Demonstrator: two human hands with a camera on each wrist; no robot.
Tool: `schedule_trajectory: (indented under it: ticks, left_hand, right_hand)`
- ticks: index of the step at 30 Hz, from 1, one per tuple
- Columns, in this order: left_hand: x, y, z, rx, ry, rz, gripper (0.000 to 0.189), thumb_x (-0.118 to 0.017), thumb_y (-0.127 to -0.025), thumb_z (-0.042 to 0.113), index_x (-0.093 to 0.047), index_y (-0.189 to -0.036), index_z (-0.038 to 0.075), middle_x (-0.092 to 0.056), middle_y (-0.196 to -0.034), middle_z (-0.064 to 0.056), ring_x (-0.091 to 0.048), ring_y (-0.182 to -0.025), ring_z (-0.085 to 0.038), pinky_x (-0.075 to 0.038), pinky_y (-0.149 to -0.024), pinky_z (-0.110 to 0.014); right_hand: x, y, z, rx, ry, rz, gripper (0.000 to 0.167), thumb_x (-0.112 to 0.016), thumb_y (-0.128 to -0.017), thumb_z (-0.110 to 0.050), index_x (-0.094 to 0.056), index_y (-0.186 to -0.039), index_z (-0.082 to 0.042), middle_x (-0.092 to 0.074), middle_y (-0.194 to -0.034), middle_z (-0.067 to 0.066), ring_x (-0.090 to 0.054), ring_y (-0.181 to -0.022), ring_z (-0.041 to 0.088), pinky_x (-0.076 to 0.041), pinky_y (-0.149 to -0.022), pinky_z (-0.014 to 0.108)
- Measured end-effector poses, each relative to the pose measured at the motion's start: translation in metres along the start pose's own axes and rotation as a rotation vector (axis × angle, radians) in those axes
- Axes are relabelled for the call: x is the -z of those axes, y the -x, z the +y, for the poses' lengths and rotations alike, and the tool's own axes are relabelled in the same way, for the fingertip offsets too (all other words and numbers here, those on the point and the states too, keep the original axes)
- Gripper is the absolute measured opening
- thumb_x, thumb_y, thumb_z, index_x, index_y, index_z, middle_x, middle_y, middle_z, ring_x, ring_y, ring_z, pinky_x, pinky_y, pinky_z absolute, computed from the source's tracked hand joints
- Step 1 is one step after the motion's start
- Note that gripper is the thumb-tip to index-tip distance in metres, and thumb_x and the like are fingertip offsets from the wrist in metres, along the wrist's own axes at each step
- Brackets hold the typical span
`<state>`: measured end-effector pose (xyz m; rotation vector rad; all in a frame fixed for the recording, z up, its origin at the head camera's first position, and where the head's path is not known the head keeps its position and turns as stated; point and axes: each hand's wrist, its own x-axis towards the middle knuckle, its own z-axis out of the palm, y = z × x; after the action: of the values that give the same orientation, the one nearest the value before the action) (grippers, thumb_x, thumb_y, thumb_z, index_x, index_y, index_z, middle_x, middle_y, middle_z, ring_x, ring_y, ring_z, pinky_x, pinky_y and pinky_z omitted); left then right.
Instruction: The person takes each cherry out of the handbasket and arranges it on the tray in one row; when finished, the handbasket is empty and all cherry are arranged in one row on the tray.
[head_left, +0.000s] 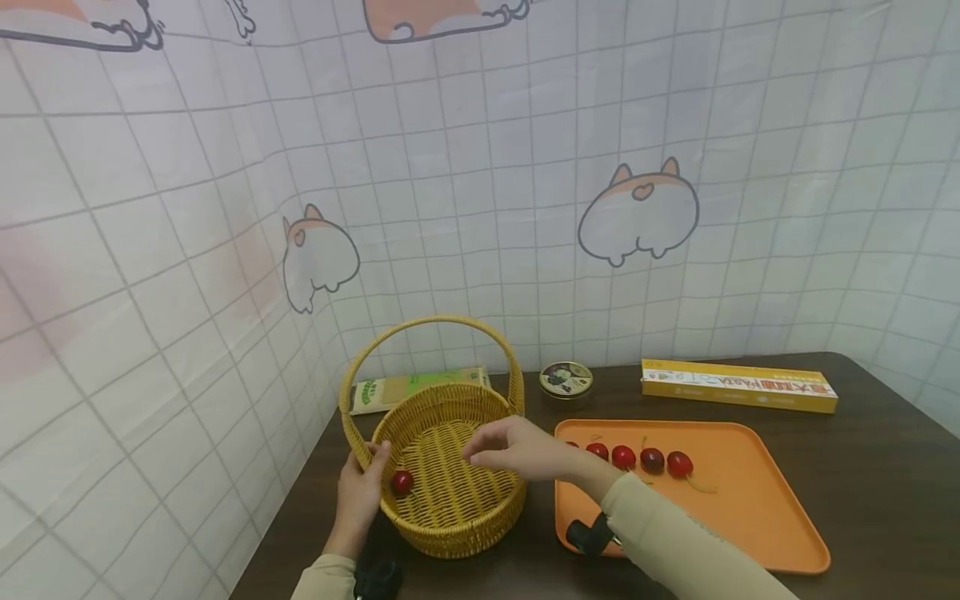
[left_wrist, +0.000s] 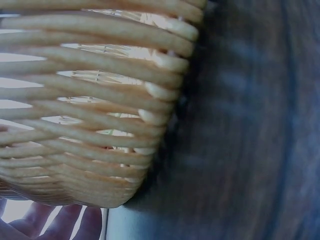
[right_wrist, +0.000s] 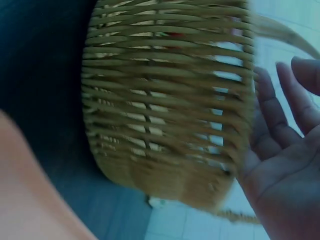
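Observation:
A yellow woven basket (head_left: 457, 537) with a tall arched handle stands on the table. My left hand (head_left: 362, 492) grips its left rim near the foot of the handle, the thumb on top. In the left wrist view, the left fingers (left_wrist: 65, 222) lie along the outside of the weave. One dark red cherry (head_left: 402, 482) lies inside, at the left. Over the basket's right side is my right hand (head_left: 517, 448), its fingers loosely bent with nothing between them. The right wrist view shows that hand (right_wrist: 290, 165) beside the woven wall, palm bare.
To the right, an orange tray (head_left: 750, 517) bears a row of several cherries with stems (head_left: 652, 461), partly behind the right forearm. Behind it lies a yellow pasta box (head_left: 738, 387). A round tin (head_left: 566, 380) and a green packet (head_left: 420, 385) sit along the back, near the curtain.

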<state>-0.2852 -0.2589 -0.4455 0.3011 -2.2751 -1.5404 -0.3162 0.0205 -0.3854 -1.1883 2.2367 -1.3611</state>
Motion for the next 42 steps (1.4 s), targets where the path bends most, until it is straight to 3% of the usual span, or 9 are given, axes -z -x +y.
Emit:
schedule_trajectory:
  ticks: [3, 7, 18, 24, 28, 33, 37, 42]
  left_hand:
    - [-0.001, 0.000, 0.000, -0.003, 0.006, 0.007, 0.043, -0.055, -0.097, 0.044, -0.053, -0.110, 0.004, -0.052, -0.093, -0.008, -0.048, -0.084, -0.021, -0.042, -0.073, -0.032]
    - [-0.003, -0.001, -0.001, -0.013, 0.006, 0.014, 0.042, -0.056, -0.096, 0.044, -0.054, -0.109, 0.004, -0.051, -0.091, -0.007, -0.047, -0.082, -0.020, -0.041, -0.071, -0.032]
    - [-0.006, -0.001, -0.003, -0.018, 0.006, 0.003, 0.042, -0.056, -0.096, 0.044, -0.054, -0.110, 0.003, -0.052, -0.090, -0.007, -0.049, -0.081, -0.019, -0.042, -0.071, -0.032]
    - [-0.007, 0.000, -0.003, -0.018, 0.024, -0.012, 0.041, -0.056, -0.097, 0.043, -0.053, -0.109, 0.004, -0.051, -0.088, -0.006, -0.049, -0.079, -0.018, -0.043, -0.069, -0.031]
    - [-0.006, 0.000, 0.000, -0.024, 0.028, -0.011, 0.040, -0.056, -0.097, 0.041, -0.053, -0.109, 0.003, -0.051, -0.088, -0.006, -0.049, -0.079, -0.018, -0.044, -0.069, -0.031]
    - [-0.004, -0.001, 0.001, -0.018, 0.022, 0.007, 0.039, -0.056, -0.097, 0.041, -0.053, -0.109, 0.004, -0.048, -0.085, -0.005, -0.048, -0.078, -0.019, -0.042, -0.070, -0.032]
    - [-0.002, -0.002, -0.001, -0.024, 0.025, 0.007, 0.040, -0.055, -0.097, 0.042, -0.053, -0.109, 0.003, -0.047, -0.084, -0.005, -0.047, -0.079, -0.019, -0.041, -0.070, -0.033]
    - [-0.002, -0.002, -0.003, -0.028, 0.009, 0.005, 0.042, -0.054, -0.097, 0.043, -0.053, -0.109, 0.003, -0.048, -0.085, -0.005, -0.047, -0.079, -0.019, -0.042, -0.070, -0.033]
  right_hand:
    - [-0.010, -0.014, 0.002, -0.009, 0.107, 0.015, 0.018, -0.058, -0.097, -0.024, -0.070, -0.110, -0.020, -0.068, -0.114, 0.000, -0.062, -0.102, 0.009, -0.049, -0.086, 0.029]
    - [-0.022, -0.029, 0.007, -0.018, 0.184, 0.054, 0.016, -0.061, -0.095, -0.019, -0.072, -0.107, -0.016, -0.070, -0.107, -0.003, -0.064, -0.100, 0.013, -0.050, -0.085, 0.028]
    - [-0.054, -0.062, 0.005, -0.151, 0.160, 0.139, 0.017, -0.066, -0.090, -0.017, -0.072, -0.104, -0.009, -0.070, -0.097, -0.004, -0.063, -0.087, 0.010, -0.051, -0.074, 0.028]
    - [-0.066, -0.073, 0.003, -0.164, 0.177, 0.165, 0.020, -0.068, -0.088, -0.016, -0.072, -0.106, -0.009, -0.071, -0.099, -0.003, -0.063, -0.090, 0.010, -0.050, -0.077, 0.028]
    - [-0.070, -0.076, 0.002, -0.161, 0.163, 0.145, 0.022, -0.069, -0.087, -0.014, -0.071, -0.108, -0.007, -0.070, -0.102, 0.001, -0.063, -0.095, 0.014, -0.050, -0.080, 0.030]
    - [-0.074, -0.079, 0.003, -0.159, 0.225, 0.106, 0.027, -0.069, -0.088, -0.013, -0.070, -0.114, -0.008, -0.069, -0.109, 0.001, -0.062, -0.105, 0.017, -0.049, -0.086, 0.031]
    - [-0.078, -0.080, 0.005, -0.115, 0.276, 0.012, 0.036, -0.070, -0.087, -0.013, -0.066, -0.123, -0.012, -0.067, -0.117, -0.001, -0.059, -0.113, 0.015, -0.048, -0.090, 0.030]
    - [-0.080, -0.079, 0.007, -0.046, 0.285, -0.081, 0.042, -0.070, -0.086, -0.011, -0.064, -0.128, -0.015, -0.065, -0.123, -0.002, -0.064, -0.105, 0.015, -0.049, -0.086, 0.027]
